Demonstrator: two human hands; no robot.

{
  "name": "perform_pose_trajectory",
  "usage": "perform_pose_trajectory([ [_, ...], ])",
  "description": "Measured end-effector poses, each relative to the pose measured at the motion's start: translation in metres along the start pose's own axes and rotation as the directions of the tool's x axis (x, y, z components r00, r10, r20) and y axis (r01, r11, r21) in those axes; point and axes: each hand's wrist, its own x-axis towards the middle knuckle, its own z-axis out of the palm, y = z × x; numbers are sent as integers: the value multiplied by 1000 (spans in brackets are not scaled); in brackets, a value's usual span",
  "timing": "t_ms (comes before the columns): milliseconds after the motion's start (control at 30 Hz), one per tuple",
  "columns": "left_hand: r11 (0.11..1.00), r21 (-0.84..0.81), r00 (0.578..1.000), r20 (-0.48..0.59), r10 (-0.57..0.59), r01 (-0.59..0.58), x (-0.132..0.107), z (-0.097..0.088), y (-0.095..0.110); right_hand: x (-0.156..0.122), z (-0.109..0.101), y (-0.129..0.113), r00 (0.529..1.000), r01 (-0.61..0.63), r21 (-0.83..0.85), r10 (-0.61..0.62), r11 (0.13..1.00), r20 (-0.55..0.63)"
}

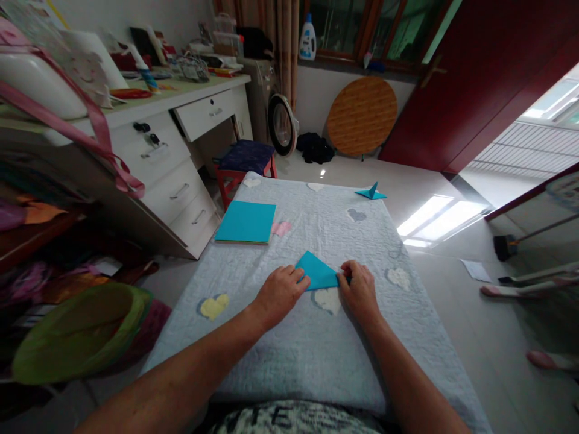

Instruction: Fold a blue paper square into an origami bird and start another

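Observation:
A teal paper sheet folded into a triangle (315,269) lies on the pale blue quilted cover (316,343). My left hand (280,292) presses its near left corner with curled fingers. My right hand (359,289) pinches the triangle's right corner against the cover. A stack of teal square paper (246,222) rests farther back on the left. A small finished folded teal figure (371,193) sits at the far right edge of the cover.
A white desk with drawers (181,157) stands to the left, cluttered on top. A red stool (244,163) is beyond the cover. Green and pink bags (81,328) lie at left. A round wooden tabletop (362,114) leans on the far wall. Another person's feet (547,360) show at right.

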Motion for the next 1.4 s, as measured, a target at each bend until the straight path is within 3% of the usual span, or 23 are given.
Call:
perform_pose_trajectory([
  [100,1000,12,999,49,-1,1,-5,2,7,0,-7,0,997,77,-116,-78,990,-2],
  [167,999,34,997,64,-32,30,-11,4,15,-2,-11,-4,979,203,-189,-196,961,53],
  [267,997,58,997,64,-49,46,-17,7,28,-9,-14,-16,889,439,-174,-399,882,223],
  [367,998,15,996,65,-66,65,-19,8,35,-21,-12,-31,820,529,-116,-472,840,322],
  [500,997,-40,996,53,-70,72,-22,9,32,-37,-10,-49,850,469,-122,-410,875,331],
  [633,998,-34,998,44,-55,56,-35,11,22,-49,-11,-51,882,415,-160,-353,896,312],
  [867,991,52,988,85,-131,127,-71,7,6,-53,-30,-10,911,359,-256,-277,898,306],
  [1067,983,85,985,54,-167,162,-86,9,1,-59,-46,23,931,326,-298,-251,897,264],
  [1233,984,59,986,-29,-166,168,-94,18,-3,-57,-53,31,950,290,-308,-233,906,210],
  [1400,974,-130,974,-107,-201,187,-87,16,-23,-32,-56,20,982,149,-238,-114,960,154],
])
